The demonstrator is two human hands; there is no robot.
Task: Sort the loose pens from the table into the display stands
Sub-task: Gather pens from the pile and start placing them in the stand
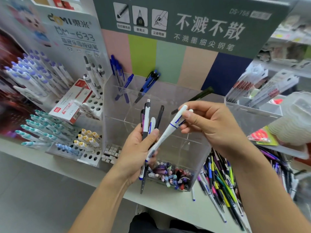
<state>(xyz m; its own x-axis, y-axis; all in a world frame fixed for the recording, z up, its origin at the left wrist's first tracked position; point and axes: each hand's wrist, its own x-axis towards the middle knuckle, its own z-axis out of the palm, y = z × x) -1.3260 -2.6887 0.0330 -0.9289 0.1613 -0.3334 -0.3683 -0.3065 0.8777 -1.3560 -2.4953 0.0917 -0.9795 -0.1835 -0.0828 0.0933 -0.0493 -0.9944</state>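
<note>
My left hand [134, 152] grips a bundle of pens [148, 118], white and dark ones, standing upright above the clear acrylic display stand [117, 101]. Between thumb and fingers, my right hand [212, 125] pinches the top end of a white pen with blue trim [170, 130]; its lower end slants down against my left palm. A pile of loose pens [218, 179] lies on the table under my right forearm. Several blue pens [149, 83] stand in the stand's back compartments.
A white peg-hole stand [90, 155] at left holds teal, purple and yellow-capped pens. A red and white pen box [72, 105] lies on it. A clear bin of small caps [170, 177] sits at the stand's front. Packaged pens [262, 88] and a plastic tray [299, 115] fill the right.
</note>
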